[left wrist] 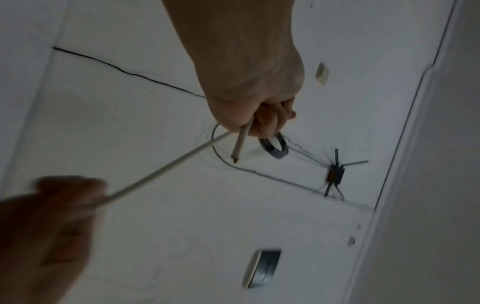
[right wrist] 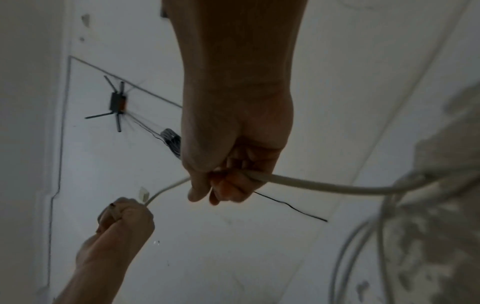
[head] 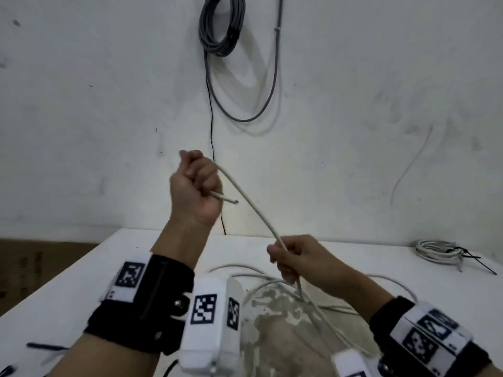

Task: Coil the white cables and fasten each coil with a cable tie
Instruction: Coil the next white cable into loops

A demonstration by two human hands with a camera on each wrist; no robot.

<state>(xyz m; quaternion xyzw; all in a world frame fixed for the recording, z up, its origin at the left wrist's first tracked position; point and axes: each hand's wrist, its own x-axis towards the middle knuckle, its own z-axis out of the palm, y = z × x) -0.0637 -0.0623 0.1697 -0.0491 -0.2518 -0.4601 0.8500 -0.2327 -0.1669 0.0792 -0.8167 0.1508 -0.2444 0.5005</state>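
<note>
My left hand (head: pixel 197 183) is raised above the white table (head: pixel 81 281) and grips the white cable (head: pixel 250 205) near its cut end (head: pixel 236 201), which pokes out below the fist. The cable runs down and right to my right hand (head: pixel 288 257), which pinches it lower down. Below that hand the cable drops into loose loops (head: pixel 272 281) on the table. In the left wrist view the left hand (left wrist: pixel 262 117) holds the cable (left wrist: pixel 168 166); in the right wrist view the right hand (right wrist: pixel 228 181) grips the cable (right wrist: pixel 324 186).
A finished white coil (head: pixel 435 253) with a black cable tie (head: pixel 468 258) lies at the table's back right. Black ties (head: pixel 46 346) lie at the front left. A grey cable coil (head: pixel 220 25) hangs on the wall behind. Cardboard (head: pixel 32 268) sits left of the table.
</note>
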